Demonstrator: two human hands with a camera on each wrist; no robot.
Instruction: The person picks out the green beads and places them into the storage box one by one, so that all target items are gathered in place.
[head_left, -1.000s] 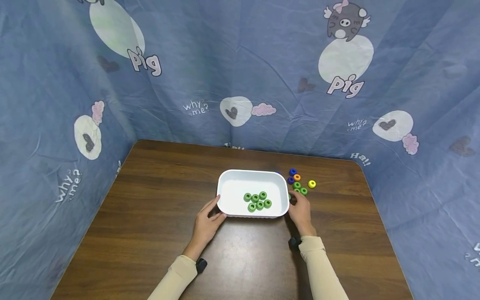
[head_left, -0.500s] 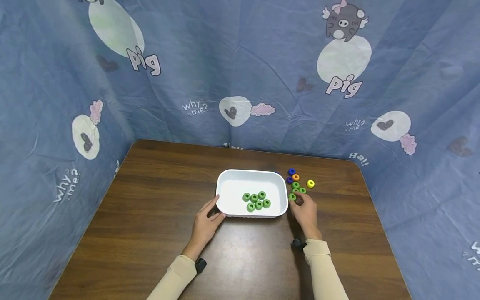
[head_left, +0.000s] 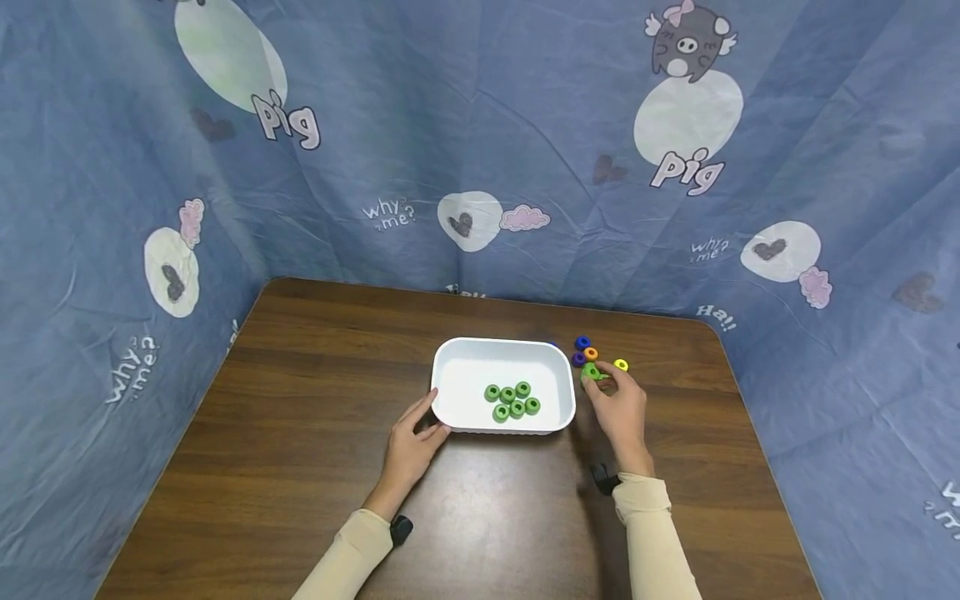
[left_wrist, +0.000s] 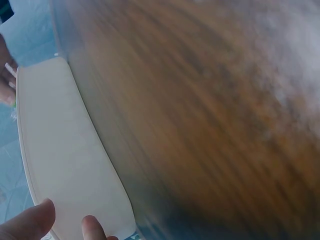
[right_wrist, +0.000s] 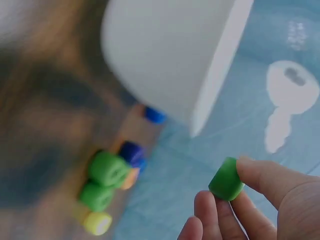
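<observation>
A white rectangular box [head_left: 472,367] stands on the wooden table, with several green ring-shaped beads [head_left: 517,407] inside. My left hand [head_left: 412,454] touches the box's near left corner, its fingers fairly straight along the outer walls. In the left wrist view, fingertips [left_wrist: 46,206] lie against the box near its rim. To the right of the box, my right hand [head_left: 618,414] pinches one green bead [right_wrist: 227,180] between thumb and fingers, raised off the table. Beneath it, other loose green beads [right_wrist: 107,168] are partly hidden by the hand in the head view.
Beyond the right hand lie blue beads [head_left: 582,342], an orange bead [head_left: 591,354] and a yellow bead [head_left: 621,365]. Another blue bead [right_wrist: 154,115] sits close against the box, mostly hidden in the head view. A blue patterned cloth [head_left: 480,142] hangs behind the table [head_left: 315,392].
My right hand has moved away from the box's right wall, taken hold of a green bead beside it and lifted it. The left hand stays at the box's corner.
</observation>
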